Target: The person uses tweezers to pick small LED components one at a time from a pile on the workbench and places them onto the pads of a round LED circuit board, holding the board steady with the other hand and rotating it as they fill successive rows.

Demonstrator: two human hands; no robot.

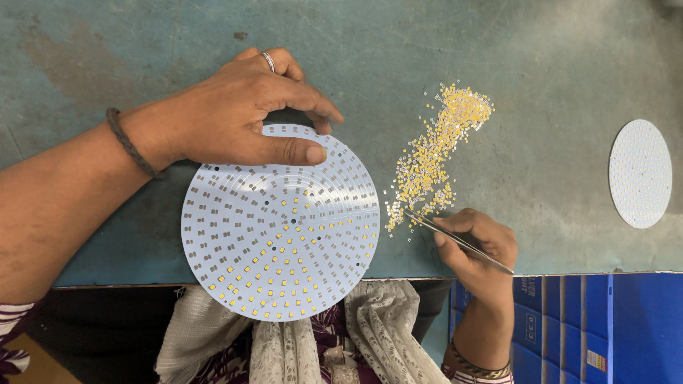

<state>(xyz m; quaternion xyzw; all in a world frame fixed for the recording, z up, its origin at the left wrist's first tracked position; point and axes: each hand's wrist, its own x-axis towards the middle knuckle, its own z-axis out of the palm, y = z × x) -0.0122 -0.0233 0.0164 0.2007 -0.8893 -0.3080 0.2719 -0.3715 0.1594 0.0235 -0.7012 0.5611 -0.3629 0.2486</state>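
Tweezers (455, 238) are pinched in the right hand (478, 245), their tips reaching into the near end of a loose heap of tiny yellow chips (435, 153) just ahead of that hand. I cannot tell whether a chip is sitting between the tips. Left of the tweezers, the round white board (279, 222) is hanging over the table edge (107, 274), with the left hand (245, 114) pressing its far rim, thumb flat, fingers curled. Chips are filling only the near rows. Easing that press is likely to let the board tip or turn, jarring unfixed chips loose; a careless sweep could scatter the heap. A second round board (640, 173) is lying well right of the right hand.
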